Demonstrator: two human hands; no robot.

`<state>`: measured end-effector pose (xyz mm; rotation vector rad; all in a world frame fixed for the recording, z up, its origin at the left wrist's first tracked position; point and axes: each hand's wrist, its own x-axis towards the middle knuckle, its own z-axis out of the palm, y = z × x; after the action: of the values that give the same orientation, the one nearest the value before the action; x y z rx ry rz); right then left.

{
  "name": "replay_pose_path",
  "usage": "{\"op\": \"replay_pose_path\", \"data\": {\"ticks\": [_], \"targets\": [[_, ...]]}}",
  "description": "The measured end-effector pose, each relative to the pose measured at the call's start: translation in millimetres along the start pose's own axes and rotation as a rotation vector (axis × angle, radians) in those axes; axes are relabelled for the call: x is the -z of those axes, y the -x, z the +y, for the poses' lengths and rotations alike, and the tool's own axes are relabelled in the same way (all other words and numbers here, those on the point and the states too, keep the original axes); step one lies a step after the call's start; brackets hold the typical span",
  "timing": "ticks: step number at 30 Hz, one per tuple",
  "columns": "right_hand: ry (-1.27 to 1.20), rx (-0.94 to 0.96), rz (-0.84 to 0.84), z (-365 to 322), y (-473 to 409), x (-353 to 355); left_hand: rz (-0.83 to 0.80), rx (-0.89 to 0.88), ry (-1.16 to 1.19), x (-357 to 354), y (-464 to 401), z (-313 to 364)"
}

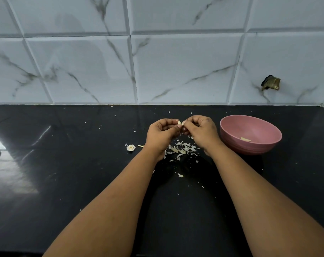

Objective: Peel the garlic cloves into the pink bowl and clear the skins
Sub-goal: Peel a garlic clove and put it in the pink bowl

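off to the left a spent garlic root [130, 147] lies discarded on the black counter [64, 164]. the left hand [162, 133] and right hand [201, 130] meet above the skins [182, 149], fingertips pinching one garlic clove [179, 122] so its peel drops there. the pink bowl [268, 143] sits just right of them, one peeled clove [245, 139] inside, probably kept close for a short drop.

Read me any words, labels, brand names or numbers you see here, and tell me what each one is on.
There are none to read.
The pink bowl is plain, with no print or logo showing.
The wall tiles carry only grey veining, no lettering.
The black counter bears only garlic skins and glare.
The hands hold a garlic clove, unmarked.
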<state>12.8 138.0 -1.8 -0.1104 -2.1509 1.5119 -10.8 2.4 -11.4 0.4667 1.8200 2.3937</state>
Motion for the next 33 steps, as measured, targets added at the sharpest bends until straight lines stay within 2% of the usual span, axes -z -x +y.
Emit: {"op": "replay_pose_path", "data": {"ticks": [10,14,16,19,21,25,29,33], "targets": [[-0.108,-0.091,-0.023,-2,-3,2,0.014,0.005,0.021,1,-3,-2],[0.177,0.027,0.009,5,-2,6,0.012,-0.005,0.023,1,-3,-1],[0.221,0.076,0.054,7,-2,8,0.021,-0.008,0.025,1,-3,0],[0.129,0.15,0.053,4,-3,9,0.019,-0.012,0.033,1,-2,0],[0.167,0.183,0.056,2,-2,9,0.015,-0.02,0.037,1,-2,-1],[0.177,0.145,0.099,4,-1,10,0.055,-0.011,0.067,1,-2,-1],[0.0,0.117,-0.011,2,0,8,0.055,-0.036,0.028,0,-1,-1],[0.015,0.134,-0.038,2,2,6,0.043,-0.098,-0.101,1,1,-1]]}}
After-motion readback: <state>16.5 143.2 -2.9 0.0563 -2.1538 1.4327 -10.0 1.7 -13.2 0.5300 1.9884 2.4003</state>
